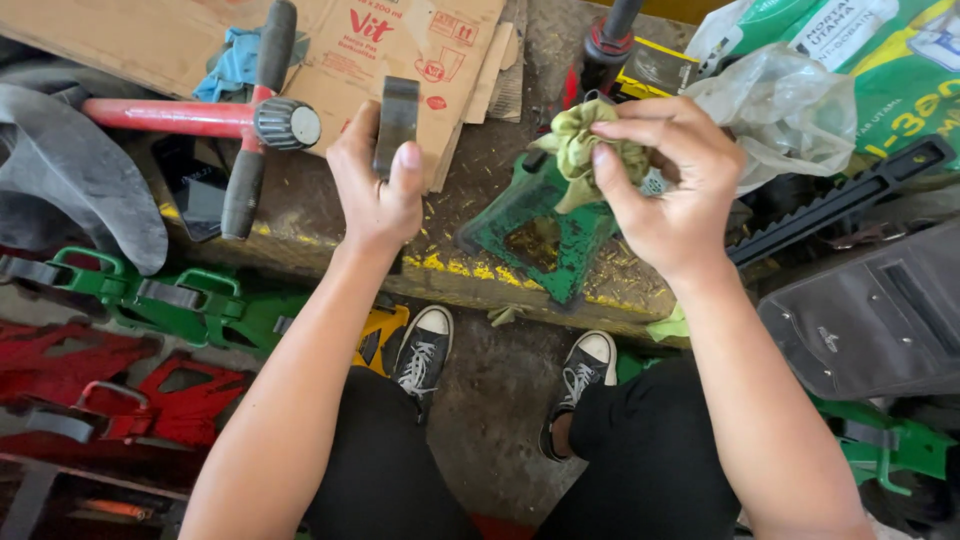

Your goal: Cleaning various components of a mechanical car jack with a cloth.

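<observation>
The person's knees in black trousers [640, 450] fill the bottom of the view, with two black sneakers [425, 350] on the concrete floor [490, 400] between them. Above, the left hand [378, 185] is closed around a dark metal bar [397, 120], thumb pressed along its face, holding it upright over the bench edge. The right hand [670, 185] has its fingers pinched together on a bunched green rag [590, 145] — held just above a green metal bracket [540, 230] that lies on the worn wooden bench [470, 275].

It looks like a wiping step: rag in one hand, part in the other, the two still apart. Bringing them together would call for a steady hold on the bar and a firm bunch of cloth, clear of the bracket's edges.

As for containers — a clear plastic bag [785, 110] sits crumpled at upper right, its contents too faint to tell, beside a green printed sack [890, 60] that looks full. A flattened cardboard box [400, 45] holds nothing; a red-handled tool [200, 118] lies across it.
</observation>
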